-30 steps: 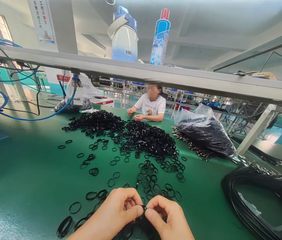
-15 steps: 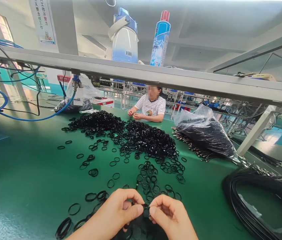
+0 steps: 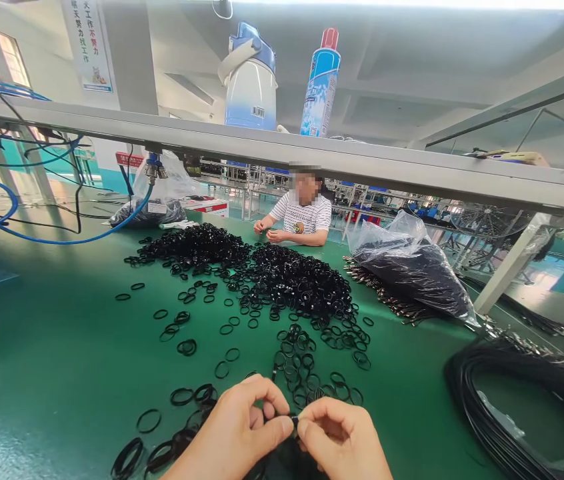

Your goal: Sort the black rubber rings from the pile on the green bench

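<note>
Low in the middle of the head view, my left hand (image 3: 249,423) and my right hand (image 3: 339,433) meet fingertip to fingertip. Both pinch one small black ring (image 3: 295,421), mostly covered by the fingers. Just beyond the hands lie scattered loose black rings (image 3: 306,361), and more are to the left, such as a single ring (image 3: 149,421) and a small stack of rings (image 3: 127,457). A big heap of black rings (image 3: 302,277) spreads further back on the green tabletop (image 3: 77,353).
Coiled black cables (image 3: 477,407) lie at right. Behind them is a clear plastic bag (image 3: 407,260) of black parts. A metal shelf beam (image 3: 187,133) crosses above, carrying a jug (image 3: 251,83) and a spray can (image 3: 320,87). A person (image 3: 305,213) sits opposite, handling something small.
My hands stay pinched together, with the left shifted slightly right and the right slightly lower. The black ring between them has turned and shows less. The view has tipped up a little.
</note>
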`<state>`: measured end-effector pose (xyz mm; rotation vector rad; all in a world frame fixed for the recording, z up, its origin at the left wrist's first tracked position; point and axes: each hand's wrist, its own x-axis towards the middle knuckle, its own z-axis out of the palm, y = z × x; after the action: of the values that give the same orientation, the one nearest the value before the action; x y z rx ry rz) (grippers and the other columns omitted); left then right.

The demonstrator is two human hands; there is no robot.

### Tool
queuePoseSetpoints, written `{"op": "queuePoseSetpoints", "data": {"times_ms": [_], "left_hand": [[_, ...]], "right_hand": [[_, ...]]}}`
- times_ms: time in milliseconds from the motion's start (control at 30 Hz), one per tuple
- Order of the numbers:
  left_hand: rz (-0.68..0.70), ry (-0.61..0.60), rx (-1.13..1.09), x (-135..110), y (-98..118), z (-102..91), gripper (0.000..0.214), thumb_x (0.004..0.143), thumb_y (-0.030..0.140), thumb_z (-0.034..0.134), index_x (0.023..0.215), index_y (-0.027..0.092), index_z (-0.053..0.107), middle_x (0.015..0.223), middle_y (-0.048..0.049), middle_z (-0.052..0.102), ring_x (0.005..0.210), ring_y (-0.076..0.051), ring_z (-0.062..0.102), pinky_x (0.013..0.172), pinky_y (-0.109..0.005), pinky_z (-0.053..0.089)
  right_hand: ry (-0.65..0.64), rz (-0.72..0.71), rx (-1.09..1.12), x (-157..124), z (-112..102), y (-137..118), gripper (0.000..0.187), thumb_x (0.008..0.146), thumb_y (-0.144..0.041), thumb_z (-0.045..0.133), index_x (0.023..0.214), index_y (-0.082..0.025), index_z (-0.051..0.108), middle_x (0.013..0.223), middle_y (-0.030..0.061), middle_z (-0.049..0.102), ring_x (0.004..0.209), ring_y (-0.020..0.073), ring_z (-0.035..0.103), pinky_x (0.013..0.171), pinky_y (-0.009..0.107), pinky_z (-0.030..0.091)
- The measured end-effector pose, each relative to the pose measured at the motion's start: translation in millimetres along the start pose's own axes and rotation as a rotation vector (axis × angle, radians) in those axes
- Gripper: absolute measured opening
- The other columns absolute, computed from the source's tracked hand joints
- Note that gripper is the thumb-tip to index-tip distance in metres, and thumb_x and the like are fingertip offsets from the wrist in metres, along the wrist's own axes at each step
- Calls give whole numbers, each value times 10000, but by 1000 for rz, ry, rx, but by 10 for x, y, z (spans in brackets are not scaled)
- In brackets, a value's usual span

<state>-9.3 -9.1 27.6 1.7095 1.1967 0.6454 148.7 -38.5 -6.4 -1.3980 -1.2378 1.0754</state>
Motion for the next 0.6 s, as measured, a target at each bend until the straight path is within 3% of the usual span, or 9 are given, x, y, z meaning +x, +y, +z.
{"op": "queuePoseSetpoints", "data": {"times_ms": [100, 233, 433, 600], "left_hand": [[-29, 27, -13, 4, 20, -3, 77, 699, 245, 595, 699, 188, 545, 642, 83, 421, 487, -77, 298, 449, -205, 225], [21, 1, 43, -17, 27, -2, 141, 725, 272, 583, 651, 178, 657, 675, 51, 447, 584, -107, 368, 528, -215, 292], [-17, -1, -71, -6, -20, 84, 125, 685, 234, 554, 595, 155, 589, 645, 58, 418, 516, -80, 322, 475, -213, 245], [0, 10, -94, 17, -24, 77, 70, 634, 160, 499, 569, 171, 523, 591, 69, 413, 498, -73, 307, 466, -209, 234]], "right_hand": [[31, -3, -11, 9, 30, 48, 196, 601, -332, 574, 574, -152, 645, 488, 7, 544, 447, 114, 437, 408, 210, 295], [49, -15, -17, 13, 59, 95, 202, 599, -340, 563, 576, -154, 639, 492, 7, 549, 447, 118, 446, 388, 201, 291], [132, -153, -257, -54, 127, 57, 144, 592, -252, 503, 533, -169, 605, 514, -2, 561, 442, 107, 443, 390, 196, 266], [268, -202, -413, -7, -38, -45, 125, 656, -247, 477, 575, -196, 559, 552, -15, 531, 486, 123, 452, 462, 209, 349]]}}
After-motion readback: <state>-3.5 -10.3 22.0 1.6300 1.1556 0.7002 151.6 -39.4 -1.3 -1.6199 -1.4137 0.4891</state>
